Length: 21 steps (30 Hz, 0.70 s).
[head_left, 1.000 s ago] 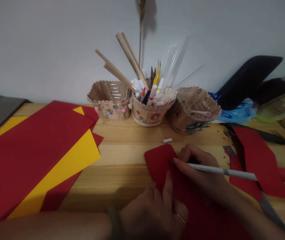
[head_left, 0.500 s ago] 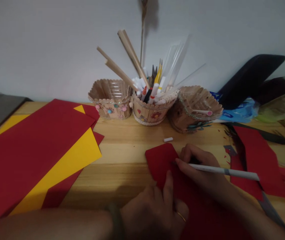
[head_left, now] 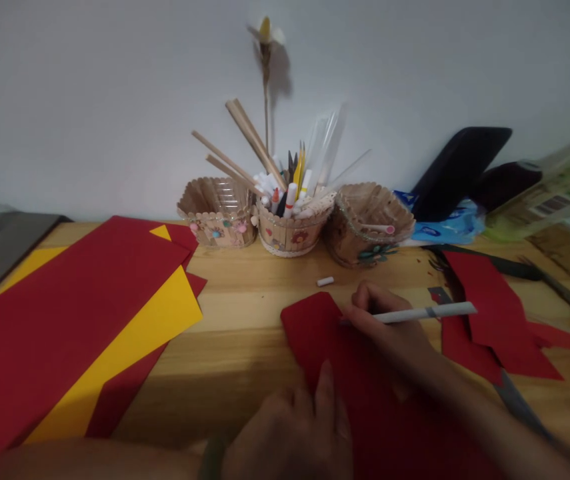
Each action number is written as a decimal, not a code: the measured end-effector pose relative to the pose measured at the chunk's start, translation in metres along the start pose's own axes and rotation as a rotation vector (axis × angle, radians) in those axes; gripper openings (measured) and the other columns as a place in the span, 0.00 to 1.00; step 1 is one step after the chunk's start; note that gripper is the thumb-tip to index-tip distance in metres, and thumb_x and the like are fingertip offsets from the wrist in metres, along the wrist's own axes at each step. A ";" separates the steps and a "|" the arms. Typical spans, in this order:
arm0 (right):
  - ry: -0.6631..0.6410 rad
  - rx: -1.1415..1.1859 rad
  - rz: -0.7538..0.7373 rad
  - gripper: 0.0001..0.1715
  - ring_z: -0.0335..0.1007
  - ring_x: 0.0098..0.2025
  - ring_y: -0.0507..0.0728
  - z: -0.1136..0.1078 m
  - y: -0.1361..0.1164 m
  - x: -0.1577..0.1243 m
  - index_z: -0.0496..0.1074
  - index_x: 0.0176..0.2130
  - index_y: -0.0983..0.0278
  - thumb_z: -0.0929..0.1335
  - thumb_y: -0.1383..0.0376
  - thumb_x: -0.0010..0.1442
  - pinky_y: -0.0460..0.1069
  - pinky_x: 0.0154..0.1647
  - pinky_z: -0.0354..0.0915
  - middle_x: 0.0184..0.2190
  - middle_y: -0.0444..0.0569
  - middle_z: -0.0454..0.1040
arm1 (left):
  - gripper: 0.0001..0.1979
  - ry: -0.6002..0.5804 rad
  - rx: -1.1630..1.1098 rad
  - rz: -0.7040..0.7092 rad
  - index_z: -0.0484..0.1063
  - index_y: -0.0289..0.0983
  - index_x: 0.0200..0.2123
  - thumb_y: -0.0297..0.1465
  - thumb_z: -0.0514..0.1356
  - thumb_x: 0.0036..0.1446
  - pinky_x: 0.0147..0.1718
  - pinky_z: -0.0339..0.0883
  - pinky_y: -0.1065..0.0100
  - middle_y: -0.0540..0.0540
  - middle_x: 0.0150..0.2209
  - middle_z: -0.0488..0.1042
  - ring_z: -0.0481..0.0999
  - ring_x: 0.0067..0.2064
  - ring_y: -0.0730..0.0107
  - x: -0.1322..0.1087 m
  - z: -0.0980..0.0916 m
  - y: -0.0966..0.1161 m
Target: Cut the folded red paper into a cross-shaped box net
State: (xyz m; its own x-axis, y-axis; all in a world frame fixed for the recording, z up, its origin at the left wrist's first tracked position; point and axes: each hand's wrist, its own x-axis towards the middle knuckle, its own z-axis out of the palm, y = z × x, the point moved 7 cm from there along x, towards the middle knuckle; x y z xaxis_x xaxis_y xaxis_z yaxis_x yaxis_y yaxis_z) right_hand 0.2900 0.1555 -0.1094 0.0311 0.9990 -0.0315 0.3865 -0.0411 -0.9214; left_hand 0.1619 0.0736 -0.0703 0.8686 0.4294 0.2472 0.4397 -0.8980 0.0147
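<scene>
A dark red paper piece (head_left: 309, 320) with a rounded top lies on the wooden table and runs down to the bottom edge. My right hand (head_left: 389, 320) is closed round a white pen (head_left: 429, 312), its tip end at the paper's upper right edge. Lower down, my left hand (head_left: 299, 427) rests on the paper's left side, index finger stretched out and the other fingers curled; it is dim and slightly blurred. A small white pen cap (head_left: 325, 281) lies just above the paper.
Three decorated wooden baskets (head_left: 293, 237) stand along the wall, the middle one full of pens and sticks. Red sheets (head_left: 79, 287) and yellow sheets (head_left: 165, 320) lie left. Red scraps (head_left: 499, 313), a blue packet (head_left: 445, 225) and a black object (head_left: 465, 167) are right.
The view has shifted, showing more wall and the flower's top. My left hand sits slightly lower on the paper. The pen remains in my right hand, with its back end tilted higher.
</scene>
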 end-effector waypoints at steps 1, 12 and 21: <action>0.011 -0.008 -0.006 0.16 0.53 0.22 0.51 0.000 -0.002 0.000 0.56 0.20 0.59 0.66 0.64 0.54 0.47 0.22 0.51 0.18 0.37 0.58 | 0.12 -0.037 -0.008 0.032 0.75 0.30 0.37 0.33 0.64 0.52 0.09 0.56 0.72 0.33 0.40 0.78 0.76 0.20 0.63 -0.002 -0.001 0.002; 0.307 0.107 -0.147 0.17 0.56 0.20 0.51 -0.034 -0.020 0.001 0.58 0.20 0.59 0.69 0.59 0.53 0.48 0.23 0.54 0.16 0.37 0.59 | 0.16 -0.139 0.270 -0.040 0.69 0.40 0.53 0.29 0.52 0.63 0.14 0.60 0.71 0.35 0.47 0.75 0.73 0.18 0.70 -0.024 0.008 0.030; 0.482 0.186 -0.039 0.18 0.55 0.16 0.48 -0.087 -0.056 -0.030 0.64 0.22 0.60 0.74 0.57 0.51 0.46 0.17 0.48 0.14 0.38 0.65 | 0.44 -0.447 0.072 -0.095 0.56 0.31 0.62 0.56 0.53 0.51 0.23 0.67 0.65 0.20 0.59 0.55 0.79 0.33 0.56 0.000 0.020 -0.012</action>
State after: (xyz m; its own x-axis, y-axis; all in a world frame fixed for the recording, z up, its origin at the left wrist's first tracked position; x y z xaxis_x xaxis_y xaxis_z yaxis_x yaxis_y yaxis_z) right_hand 0.3472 0.1262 -0.0232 0.4577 0.8771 0.1459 0.2272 0.0433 -0.9729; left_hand 0.1614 0.0858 -0.0903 0.8300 0.5229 -0.1942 0.5231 -0.8505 -0.0542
